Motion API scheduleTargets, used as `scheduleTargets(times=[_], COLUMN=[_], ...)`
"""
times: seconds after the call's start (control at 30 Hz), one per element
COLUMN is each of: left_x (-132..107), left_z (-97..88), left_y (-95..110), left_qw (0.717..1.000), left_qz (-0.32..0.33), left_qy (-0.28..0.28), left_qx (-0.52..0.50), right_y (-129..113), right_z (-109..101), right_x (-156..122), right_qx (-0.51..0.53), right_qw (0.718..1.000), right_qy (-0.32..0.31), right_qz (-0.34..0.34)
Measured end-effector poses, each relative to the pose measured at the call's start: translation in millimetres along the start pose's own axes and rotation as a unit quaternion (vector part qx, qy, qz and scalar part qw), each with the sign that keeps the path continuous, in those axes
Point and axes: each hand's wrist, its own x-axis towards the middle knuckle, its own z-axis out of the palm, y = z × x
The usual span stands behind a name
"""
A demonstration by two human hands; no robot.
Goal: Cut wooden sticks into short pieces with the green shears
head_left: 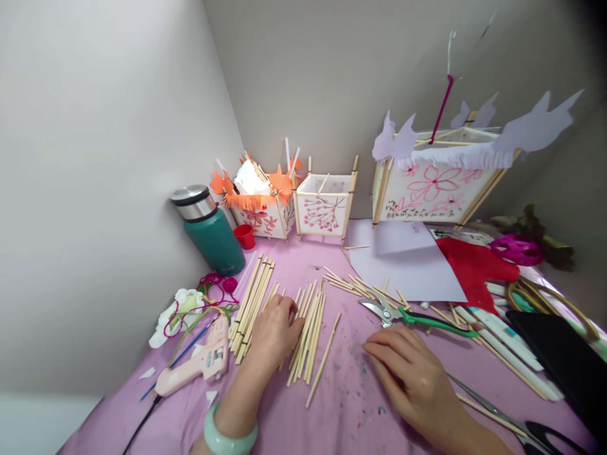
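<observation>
My left hand (277,330) is curled down over thin wooden sticks, its fingers closed about some of them; the fingertips are partly hidden. To its left lies a row of sticks (251,309) with dark bands. On its right are loose sticks (308,335), and a single stick (323,360) lies apart. My right hand (412,376) rests low over the cloth, fingers pressed together and nothing visible in them. Just beyond it lie green-handled pruning shears (403,314), blades pointing left. Scissors (512,420) lie partly behind my right wrist.
A pink glue gun (199,366) and a teal bottle (211,234) stand or lie at left. Behind are an orange-fringed lantern (260,218), a small lantern (324,213) and a large lantern (436,193). White paper (403,265), markers (507,341) and a black tablet-like object (559,366) lie right.
</observation>
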Motion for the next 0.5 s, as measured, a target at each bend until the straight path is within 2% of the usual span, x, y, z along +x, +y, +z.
scheduleTargets(times=[0.27,0.5], left_x=[-1,4], left_z=[1.3,-2.4], left_y=[13,-6], left_qw=[0.997,0.992], left_qz=[-0.044,-0.068], left_qy=[0.008,0.042], left_qx=[0.059,0.102], right_y=[-1,-1], right_z=[-1,-1], right_x=[-1,-1], right_qx=[0.002,-0.003], right_qw=[1.0,1.0], right_qy=[-0.002,0.002], right_qz=[0.001,0.0])
